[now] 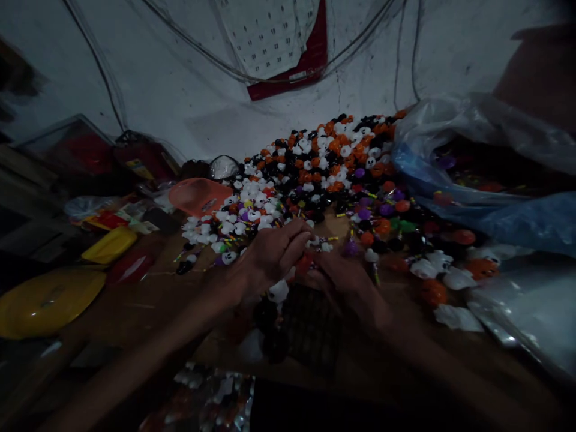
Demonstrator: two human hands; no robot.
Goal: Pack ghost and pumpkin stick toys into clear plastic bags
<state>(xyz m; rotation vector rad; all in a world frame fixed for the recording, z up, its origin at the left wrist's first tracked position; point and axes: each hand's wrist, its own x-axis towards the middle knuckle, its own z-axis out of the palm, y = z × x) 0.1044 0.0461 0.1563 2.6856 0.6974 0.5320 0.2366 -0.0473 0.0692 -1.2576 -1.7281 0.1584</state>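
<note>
Both of my hands meet over the front part of the wooden table. The fingers of my left hand [276, 252] are closed together, and what they grip is too small and dark to name. Right beside it, my right hand [344, 279] is closed around a small red piece [305, 263] that shows between the two hands. Behind them rises a large heap of small orange, white and black figures [310, 159]. White ghost-like pieces [279, 291] and black ones lie just below my hands, near a dark grid-like tray [312, 324].
An open blue-tinted plastic bag [450, 192] stands at the right, with a clear bag [531, 306] in front of it. At left are a yellow scoop-like dish [49, 300], a red dish [130, 267] and an orange one [198, 195]. A filled bag [211, 399] lies at the bottom.
</note>
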